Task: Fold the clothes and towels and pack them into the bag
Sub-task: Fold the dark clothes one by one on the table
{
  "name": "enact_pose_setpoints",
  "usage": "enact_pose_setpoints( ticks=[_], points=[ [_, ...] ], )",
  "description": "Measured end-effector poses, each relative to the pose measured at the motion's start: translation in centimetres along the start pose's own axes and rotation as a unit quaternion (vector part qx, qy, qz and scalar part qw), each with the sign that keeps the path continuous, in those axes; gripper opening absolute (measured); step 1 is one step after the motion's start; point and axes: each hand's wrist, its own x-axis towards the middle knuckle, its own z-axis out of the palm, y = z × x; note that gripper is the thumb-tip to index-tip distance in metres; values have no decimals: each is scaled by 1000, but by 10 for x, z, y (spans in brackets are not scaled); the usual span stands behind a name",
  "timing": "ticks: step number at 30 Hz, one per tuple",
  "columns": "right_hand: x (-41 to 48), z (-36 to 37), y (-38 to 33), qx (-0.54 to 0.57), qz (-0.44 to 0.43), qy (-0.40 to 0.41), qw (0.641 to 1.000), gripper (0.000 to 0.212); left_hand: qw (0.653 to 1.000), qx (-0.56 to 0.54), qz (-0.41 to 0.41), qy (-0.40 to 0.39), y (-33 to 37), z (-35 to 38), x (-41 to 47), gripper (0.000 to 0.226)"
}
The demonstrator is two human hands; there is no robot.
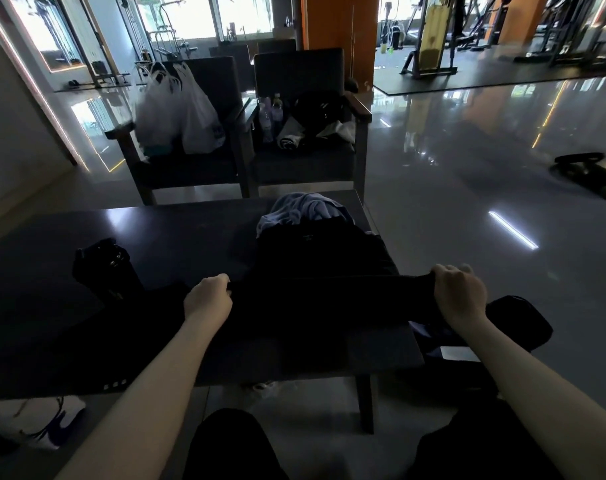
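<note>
Left hand (208, 300) and right hand (459, 295) clenched, arms outstretched.

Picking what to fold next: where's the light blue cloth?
Head view: light blue cloth crumpled at the table's far edge, right of centre, behind the dark garment the left hand and right hand grip.

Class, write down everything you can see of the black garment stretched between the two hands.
The black garment is dark, soft-looking fabric, pulled taut into a band over the dark table. The left hand grips one end, the right hand the other. Its seams and shape are lost in shadow.
</note>
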Motion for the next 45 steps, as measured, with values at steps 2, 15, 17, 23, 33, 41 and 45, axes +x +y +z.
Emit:
enact_pose_setpoints(
  ticks=[2,15,17,23,33,41,45],
  points=[
    [16,1,-6,-16,-1,0,1000,12,1000,-9,-1,14,2,1,16,14],
    [118,53,-36,92,51,24,994,16,997,-39,-17,58,22,25,124,19],
    [132,65,-35,117,61,38,991,18,997,-44,-23,64,23,30,138,20],
    [165,97,-40,157,60,50,985,17,997,-37,-43,61,24,53,170,21],
    [188,119,-53,187,27,42,981,24,993,-66,-65,77,19,72,195,22],
    [154,124,-66,157,-15,-30,987,46,991,-81,48,92,44,78,158,46],
    [125,117,-81,184,-78,-53,978,48,986,-75,149,26,64,91,121,53]
  ],
)
